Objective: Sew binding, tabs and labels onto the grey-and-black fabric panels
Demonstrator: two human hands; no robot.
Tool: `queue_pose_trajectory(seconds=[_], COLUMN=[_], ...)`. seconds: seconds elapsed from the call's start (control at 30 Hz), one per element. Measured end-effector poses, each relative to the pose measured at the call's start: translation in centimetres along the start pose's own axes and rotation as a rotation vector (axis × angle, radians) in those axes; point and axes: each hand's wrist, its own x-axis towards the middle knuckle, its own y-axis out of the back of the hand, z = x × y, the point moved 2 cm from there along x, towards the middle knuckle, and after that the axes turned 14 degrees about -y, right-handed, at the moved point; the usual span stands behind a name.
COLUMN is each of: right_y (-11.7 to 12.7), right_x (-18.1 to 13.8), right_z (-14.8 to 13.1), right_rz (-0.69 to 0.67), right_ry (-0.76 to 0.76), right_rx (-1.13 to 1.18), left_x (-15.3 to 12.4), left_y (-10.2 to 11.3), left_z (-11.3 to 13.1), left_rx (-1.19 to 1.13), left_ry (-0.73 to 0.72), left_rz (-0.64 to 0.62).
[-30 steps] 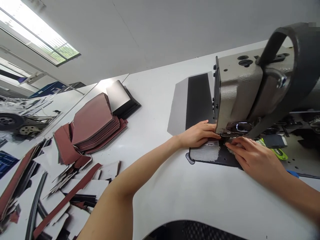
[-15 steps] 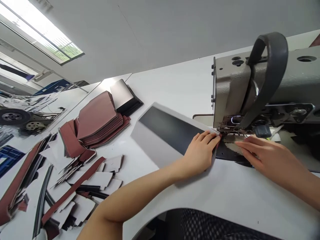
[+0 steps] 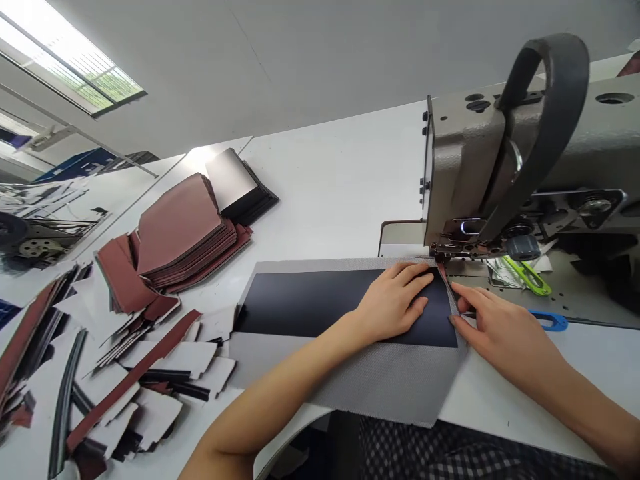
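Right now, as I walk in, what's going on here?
A person is working at a sewing machine. Their left hand lies flat on a black panel on grey fabric. Their right hand touches the fabric's edge, beside a reddish strip that runs up to the presser foot. Stacks of reddish-brown pieces lie to the left on the white table.

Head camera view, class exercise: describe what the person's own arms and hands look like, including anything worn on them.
The left arm and right arm are bare, with no sleeve in view. The left hand and right hand wear no gloves, and no ring, watch or bracelet shows.
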Motion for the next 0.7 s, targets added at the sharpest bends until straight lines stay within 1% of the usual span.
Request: queue_pose_trajectory(seconds=[0.1,0.2,0.3,0.37,0.47,0.53,0.63,0.7], right_y=[-0.4,-0.9,-1.5,-1.8,-1.8,-1.6,-1.3,-1.7], right_x=[-0.2,-0.8,-1.4,-1.5,-1.4,-1.4,-1.9,-2.3], right_z=[-0.7,-1.7,-2.7,-3.3,-3.8,-4.0,-3.5,-2.2], right_rz=[0.062,0.185,0.341,0.414,0.442,0.436,0.405,0.371], right_ry=[-0.023,-0.013,0.077,0.161,0.258,0.306,0.373,0.357], right_rx=[-0.01,-0.059,-0.219,-0.362,-0.532,-0.577,-0.558,-0.461], left_x=[-0.6,-0.8,-0.8,-0.7,-0.5,-0.4,-0.2,-0.7], left_y=[-0.2,-0.8,-1.0,-1.0,-0.9,-0.9,-0.4,0.4], left_z=[-0.4,-0.4,-0.2,-0.1,0.0,0.2,0.8,1.3], left_rx=[0.024,0.068,0.091,0.09,0.081,0.077,0.073,0.096], left_ry=[-0.077,-0.084,-0.079,-0.081,-0.082,-0.076,-0.063,-0.044], left_rz=[0.009,0.002,-0.015,-0.016,-0.01,-0.017,-0.06,-0.092])
